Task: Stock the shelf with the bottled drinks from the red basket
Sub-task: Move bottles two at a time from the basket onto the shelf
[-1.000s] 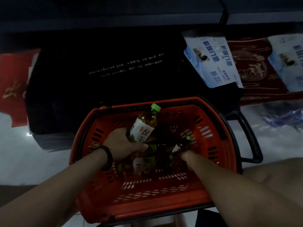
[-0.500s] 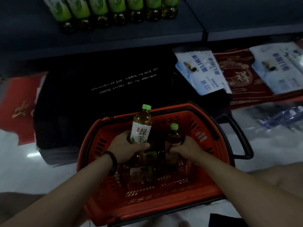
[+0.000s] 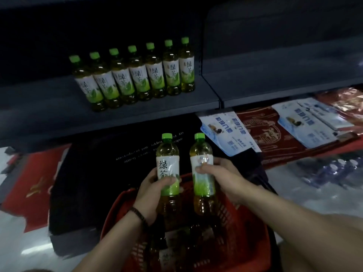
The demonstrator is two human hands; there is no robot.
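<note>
At lower centre, two upright clear plastic tea bottles with green caps are held side by side above the red plastic basket [image 3: 247, 230]. The left hand [image 3: 150, 193] curls its fingers round the left bottle [image 3: 168, 154], the right hand [image 3: 223, 178] round the right bottle [image 3: 202, 152]. Upper left, a row of seven matching bottles [image 3: 135, 75] stands on the dark grey metal shelf [image 3: 49, 103].

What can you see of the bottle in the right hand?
It is a clear plastic drink bottle with a green screw cap, filled with amber-green liquid; a white label fading to green wraps its middle, glare hiding the print. It stands upright, held above the red plastic basket. The right hand grips it round the label, thumb across the front. It clears the matching bottle in the left hand.
</note>
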